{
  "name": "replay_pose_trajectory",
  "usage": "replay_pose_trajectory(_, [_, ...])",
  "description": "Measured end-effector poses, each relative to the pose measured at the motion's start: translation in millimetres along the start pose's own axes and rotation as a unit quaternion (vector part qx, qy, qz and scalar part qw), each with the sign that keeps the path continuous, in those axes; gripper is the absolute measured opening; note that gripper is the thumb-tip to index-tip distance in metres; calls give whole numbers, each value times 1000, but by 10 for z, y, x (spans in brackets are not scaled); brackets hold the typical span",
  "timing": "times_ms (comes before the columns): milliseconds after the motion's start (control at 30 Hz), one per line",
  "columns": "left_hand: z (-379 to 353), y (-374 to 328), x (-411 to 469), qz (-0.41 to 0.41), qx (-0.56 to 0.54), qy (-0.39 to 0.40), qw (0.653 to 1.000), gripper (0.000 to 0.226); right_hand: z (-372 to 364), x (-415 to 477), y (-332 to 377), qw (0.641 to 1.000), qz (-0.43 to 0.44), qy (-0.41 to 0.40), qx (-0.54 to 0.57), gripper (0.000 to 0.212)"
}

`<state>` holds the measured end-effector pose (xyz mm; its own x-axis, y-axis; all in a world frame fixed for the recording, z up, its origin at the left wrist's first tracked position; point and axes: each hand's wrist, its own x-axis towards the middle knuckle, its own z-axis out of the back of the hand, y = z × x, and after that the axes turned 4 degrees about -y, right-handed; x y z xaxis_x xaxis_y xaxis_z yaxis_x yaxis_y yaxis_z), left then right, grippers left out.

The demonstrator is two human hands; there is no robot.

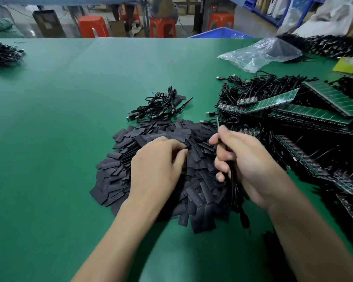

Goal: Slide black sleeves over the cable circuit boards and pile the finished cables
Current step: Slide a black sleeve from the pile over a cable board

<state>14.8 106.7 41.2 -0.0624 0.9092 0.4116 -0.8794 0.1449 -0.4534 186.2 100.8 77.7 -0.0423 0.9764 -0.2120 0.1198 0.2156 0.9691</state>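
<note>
Presently, head view only. The green surface (59, 119) carries a broad heap of sleeves (118, 180), flat black pieces, at centre in front of the person. The left hand (159, 159) lies palm-down on top of this heap, fingers curled, thumb and forefinger closed on one sleeve (186, 147) at the crest. The right hand (243, 159) is just beside it, apart from it, fingers wrapped round a black cable (231, 180). A thin board end (217, 123) stands up above the forefinger. The rest of the cable hangs below the fist and trails toward the near edge; motion blur hides the plug detail.

Beyond the heap, touching its far edge, lies a small pile of coiled cables (161, 108) with plugs toward the left. To the right sits a larger tangle of cables (263, 88), partly overlying green board panels (314, 115) stacked at angles. A clear plastic bag (261, 53) lies farther back on the right. Another dark cable heap (2, 53) sits at the far left, well apart. Orange stools (93, 26) and a blue bin (218, 32) stand behind the surface.
</note>
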Motion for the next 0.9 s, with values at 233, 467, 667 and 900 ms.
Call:
replay_pose_trajectory(233, [84, 165, -117, 109, -468, 146, 864, 17, -51, 15, -195, 996, 11, 63, -62, 19])
replay_pose_trajectory(467, [79, 210, -273, 34, -374, 51, 925, 23, -149, 21, -308, 997, -1, 55, -52, 19])
replay_pose_trajectory(667, [124, 252, -256, -52, -253, -48, 965, 24, -155, 4, -325, 998, 15, 59, -10, 32])
replay_pose_trajectory(900, [138, 349, -239, -50, -261, -70, 962, 20, 116, -47, -181, 987, 100, 74, -98, 32])
